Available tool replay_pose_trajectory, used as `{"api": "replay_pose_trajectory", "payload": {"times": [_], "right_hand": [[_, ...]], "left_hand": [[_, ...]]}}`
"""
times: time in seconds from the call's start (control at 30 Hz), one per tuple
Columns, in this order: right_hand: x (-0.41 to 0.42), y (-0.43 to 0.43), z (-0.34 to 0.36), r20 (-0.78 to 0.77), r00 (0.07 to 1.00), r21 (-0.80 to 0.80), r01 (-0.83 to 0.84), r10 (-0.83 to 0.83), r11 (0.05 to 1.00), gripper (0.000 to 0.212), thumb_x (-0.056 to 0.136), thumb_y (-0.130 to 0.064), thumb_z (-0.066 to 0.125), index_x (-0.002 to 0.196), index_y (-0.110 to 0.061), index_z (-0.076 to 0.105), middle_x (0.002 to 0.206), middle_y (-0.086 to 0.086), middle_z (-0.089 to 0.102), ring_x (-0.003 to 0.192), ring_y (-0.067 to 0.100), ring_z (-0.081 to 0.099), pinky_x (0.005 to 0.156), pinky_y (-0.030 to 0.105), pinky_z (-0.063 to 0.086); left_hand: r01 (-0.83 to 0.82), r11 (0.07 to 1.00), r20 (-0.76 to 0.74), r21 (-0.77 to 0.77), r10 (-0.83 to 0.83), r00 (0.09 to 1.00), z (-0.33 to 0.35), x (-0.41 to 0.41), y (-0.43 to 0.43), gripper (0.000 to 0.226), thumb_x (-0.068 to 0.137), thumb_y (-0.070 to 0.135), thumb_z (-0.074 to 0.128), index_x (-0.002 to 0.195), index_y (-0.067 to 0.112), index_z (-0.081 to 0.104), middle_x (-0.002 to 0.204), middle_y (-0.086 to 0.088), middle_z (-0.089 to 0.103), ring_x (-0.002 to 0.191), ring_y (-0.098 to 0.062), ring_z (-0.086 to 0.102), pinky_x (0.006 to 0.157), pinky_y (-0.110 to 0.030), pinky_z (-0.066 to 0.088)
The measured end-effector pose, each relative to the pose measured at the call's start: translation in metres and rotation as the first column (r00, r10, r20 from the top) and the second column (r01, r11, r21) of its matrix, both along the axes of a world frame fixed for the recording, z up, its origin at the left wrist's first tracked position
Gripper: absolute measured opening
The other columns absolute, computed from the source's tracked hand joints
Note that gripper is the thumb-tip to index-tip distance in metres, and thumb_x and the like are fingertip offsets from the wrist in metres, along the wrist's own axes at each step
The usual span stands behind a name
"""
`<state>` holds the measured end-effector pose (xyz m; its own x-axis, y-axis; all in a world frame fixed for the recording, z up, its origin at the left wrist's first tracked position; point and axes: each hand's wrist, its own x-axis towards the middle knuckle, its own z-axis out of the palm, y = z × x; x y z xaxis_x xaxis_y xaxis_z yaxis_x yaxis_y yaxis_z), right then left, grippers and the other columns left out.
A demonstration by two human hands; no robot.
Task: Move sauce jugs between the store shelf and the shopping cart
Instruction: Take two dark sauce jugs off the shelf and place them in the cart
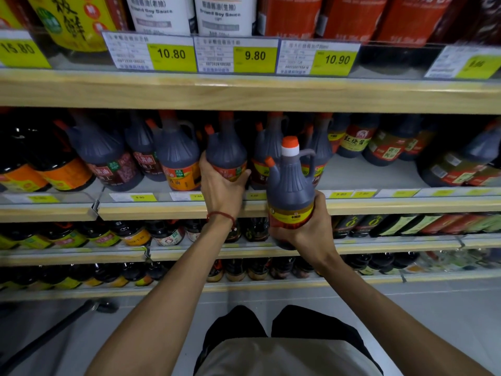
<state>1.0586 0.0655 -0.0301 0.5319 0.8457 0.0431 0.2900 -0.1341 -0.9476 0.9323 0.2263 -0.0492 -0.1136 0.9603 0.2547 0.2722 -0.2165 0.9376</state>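
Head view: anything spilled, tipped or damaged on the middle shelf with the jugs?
Nothing stands out. The dark sauce jugs with orange caps stand upright on the pale wooden shelf, no spill visible. The left hand grips one shelved jug; the right hand holds a white-collared jug upright, off the shelf.

Price tags [172, 54] read 15.80, 10.80, 9.80, 10.90; white bottles [160, 14], "Soy Sauce".

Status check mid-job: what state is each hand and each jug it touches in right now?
Shelf jug, upright in the row, cap on.
Left hand, its grip is round that jug's lower body.
Held jug, upright, cap on, carried in the air.
Right hand, its grip is round that jug's base.
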Motion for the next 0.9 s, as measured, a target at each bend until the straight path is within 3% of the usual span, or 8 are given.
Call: {"api": "replay_pose_trajectory", "payload": {"times": [0.2,0.33,0.5,0.6,0.67,0.73,0.83,0.9], "right_hand": [[-0.002,0.004,0.0,0.003,1.0,-0.015,-0.013,0.014,1.0,0.082,0.055,0.005,0.095,0.118,-0.013,0.045,0.097,-0.005,0.066,0.077,0.002,0.068,0.06,0.02,0.056],[-0.008,0.002,0.0,-0.016,1.0,-0.016,-0.019,0.019,1.0,0.082,0.055,0.008,0.094,0.117,-0.012,0.045,0.097,-0.006,0.065,0.077,-0.001,0.067,0.06,0.018,0.055],[-0.018,-0.003,0.009,-0.037,0.999,-0.047,0.004,-0.006,0.999,0.085,0.053,0.003,0.097,0.118,-0.015,0.044,0.101,-0.005,0.066,0.08,0.0,0.068,0.063,0.019,0.056],[-0.022,-0.009,0.018,-0.093,0.995,-0.067,0.03,-0.036,0.997,0.087,0.053,0.0,0.098,0.121,-0.012,0.045,0.102,0.001,0.069,0.081,0.011,0.071,0.065,0.031,0.06],[-0.021,-0.014,0.025,-0.135,0.99,-0.068,0.041,-0.05,0.997,0.088,0.055,-0.001,0.098,0.125,-0.01,0.045,0.105,0.004,0.07,0.084,0.013,0.071,0.067,0.03,0.061],[-0.021,-0.021,0.034,-0.177,0.982,-0.061,0.06,-0.07,0.996,0.086,0.057,-0.002,0.098,0.126,-0.01,0.047,0.107,0.004,0.07,0.087,0.013,0.072,0.07,0.028,0.059],[-0.014,-0.031,0.041,-0.25,0.966,-0.049,0.06,-0.071,0.997,0.077,0.064,0.007,0.093,0.126,-0.011,0.05,0.104,0.004,0.073,0.088,0.015,0.075,0.072,0.029,0.06],[-0.003,-0.038,0.044,-0.269,0.962,-0.06,0.03,-0.045,0.998,0.077,0.067,0.006,0.092,0.129,-0.01,0.049,0.108,0.005,0.072,0.092,0.013,0.074,0.074,0.029,0.06]], "left_hand": [[-0.008,1.0,-0.042,-0.002,0.008,0.999,0.005,-0.006,-0.004,0.1,0.065,0.028,0.094,0.148,0.019,0.04,0.135,-0.007,0.064,0.12,-0.024,0.063,0.097,-0.035,0.055],[-0.027,1.0,-0.078,0.001,0.027,0.997,0.001,-0.012,-0.017,0.097,0.072,0.026,0.09,0.154,0.018,0.039,0.142,-0.007,0.06,0.129,-0.023,0.058,0.106,-0.037,0.051],[-0.034,0.995,0.017,0.09,0.032,0.999,0.003,-0.024,-0.047,0.066,0.082,0.004,0.074,0.143,0.008,0.05,0.14,-0.009,0.057,0.129,-0.023,0.056,0.105,-0.043,0.05],[0.152,0.988,0.092,-0.003,-0.151,0.984,0.022,-0.027,-0.065,0.048,0.082,0.004,0.067,0.129,0.009,0.059,0.124,-0.007,0.063,0.114,-0.018,0.064,0.096,-0.042,0.056],[0.44,0.868,0.171,-0.228,-0.41,0.896,0.037,-0.028,-0.069,0.044,0.077,0.019,0.067,0.122,0.019,0.065,0.118,-0.001,0.071,0.112,-0.017,0.067,0.097,-0.049,0.055],[0.651,0.661,0.252,-0.374,-0.603,0.757,0.052,-0.027,-0.072,0.046,0.072,0.035,0.069,0.117,0.025,0.07,0.115,0.001,0.075,0.114,-0.021,0.068,0.102,-0.055,0.052],[0.771,0.459,0.339,-0.441,-0.711,0.617,0.068,-0.019,-0.086,0.057,0.073,0.043,0.077,0.127,0.027,0.065,0.12,0.001,0.074,0.117,-0.021,0.067,0.104,-0.049,0.052],[0.774,0.446,0.291,-0.449,-0.746,0.599,0.077,-0.008,-0.098,0.064,0.078,0.042,0.081,0.136,0.025,0.06,0.125,0.003,0.072,0.117,-0.016,0.067,0.103,-0.043,0.054]]}}
